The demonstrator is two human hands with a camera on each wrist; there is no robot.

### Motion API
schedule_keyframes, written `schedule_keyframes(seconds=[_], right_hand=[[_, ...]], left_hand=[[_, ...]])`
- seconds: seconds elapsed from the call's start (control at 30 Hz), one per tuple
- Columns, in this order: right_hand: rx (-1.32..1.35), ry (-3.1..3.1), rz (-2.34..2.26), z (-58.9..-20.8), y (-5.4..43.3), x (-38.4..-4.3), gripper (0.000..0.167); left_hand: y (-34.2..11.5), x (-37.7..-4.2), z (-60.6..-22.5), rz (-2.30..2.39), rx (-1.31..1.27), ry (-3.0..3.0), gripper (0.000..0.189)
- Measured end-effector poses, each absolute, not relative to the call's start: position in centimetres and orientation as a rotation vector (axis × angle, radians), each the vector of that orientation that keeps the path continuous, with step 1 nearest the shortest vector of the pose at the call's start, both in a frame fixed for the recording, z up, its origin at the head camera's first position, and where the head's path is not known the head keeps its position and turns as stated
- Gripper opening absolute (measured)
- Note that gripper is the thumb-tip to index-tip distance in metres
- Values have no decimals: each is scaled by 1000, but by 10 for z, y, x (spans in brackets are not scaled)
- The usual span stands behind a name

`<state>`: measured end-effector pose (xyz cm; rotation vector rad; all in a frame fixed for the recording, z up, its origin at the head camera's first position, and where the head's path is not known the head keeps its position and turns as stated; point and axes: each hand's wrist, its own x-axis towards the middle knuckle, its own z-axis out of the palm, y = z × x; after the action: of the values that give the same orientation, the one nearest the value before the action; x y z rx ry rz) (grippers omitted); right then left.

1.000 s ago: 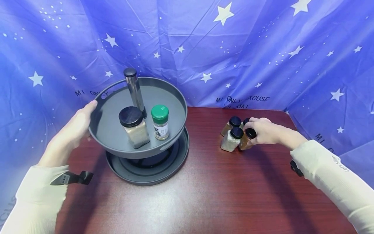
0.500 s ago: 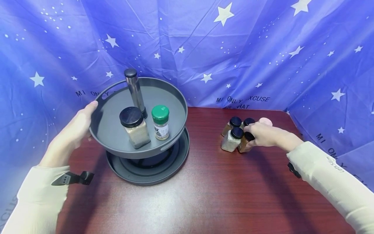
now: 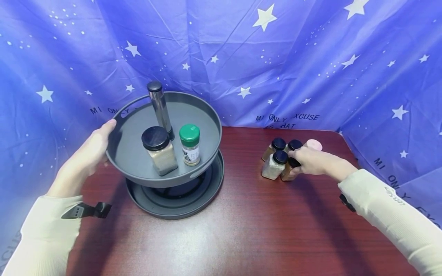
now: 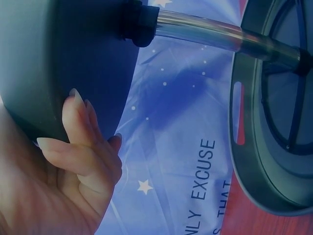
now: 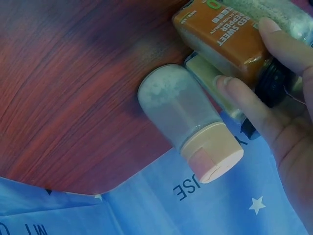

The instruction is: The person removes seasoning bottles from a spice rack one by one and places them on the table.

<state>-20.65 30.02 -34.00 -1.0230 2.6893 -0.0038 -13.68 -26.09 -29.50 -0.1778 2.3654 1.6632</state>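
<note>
Red sweet pepper jar: one, orange label, black lid, located toward the far right of the table, in a cluster of jars. Gripped between thumb and fingers of my right hand; whether its base touches the wood, I cannot tell.

Pale-filled jar: one, black lid, just beside the pepper jar on its left. Brown-filled jar: one, black lid, behind the pale-filled jar. Rear jar: one, black lid, mostly hidden by my right hand. Clear shaker: one, pinkish cap, white grains inside, near the rear jar, on the cluster's right.

Upper tray: one, round, grey, cut-out handles in its wall, well apart from the cluster, to the left. My left hand holds it at its left side, thumb at the rim, fingers bent against it below.

Upon the upper tray: large square jar, black lid; green-capped shaker, white label, right of it; metal post, black top, behind both.

Lower tray: one, round, grey, on the table beneath the upper one.

Backdrop: blue cloth, printed with white stars and black lettering.
</note>
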Motion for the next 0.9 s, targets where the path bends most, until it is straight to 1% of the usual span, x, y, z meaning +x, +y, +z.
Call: schedule_keyframes(seconds=[0.1,0.23,0.57,0.63,0.8,0.9], right_hand=[[-1068,2697,10,-341,301,-206,32],[-1107,2719,7,-342,303,-205,33],[-1082,2680,-20,-338,306,-205,32],[-1056,2662,-17,-335,306,-205,35],[-997,2638,3,-326,307,-207,49],[-983,2639,27,-323,306,-208,50]], left_hand=[[-261,-137,-295,1663,-175,2368,55],[-261,-138,-296,1668,-180,2367,62],[-260,-137,-294,1654,-187,2379,62],[-260,-137,-295,1657,-190,2381,61],[-260,-137,-295,1662,-183,2380,60],[-260,-136,-295,1655,-181,2389,60]])
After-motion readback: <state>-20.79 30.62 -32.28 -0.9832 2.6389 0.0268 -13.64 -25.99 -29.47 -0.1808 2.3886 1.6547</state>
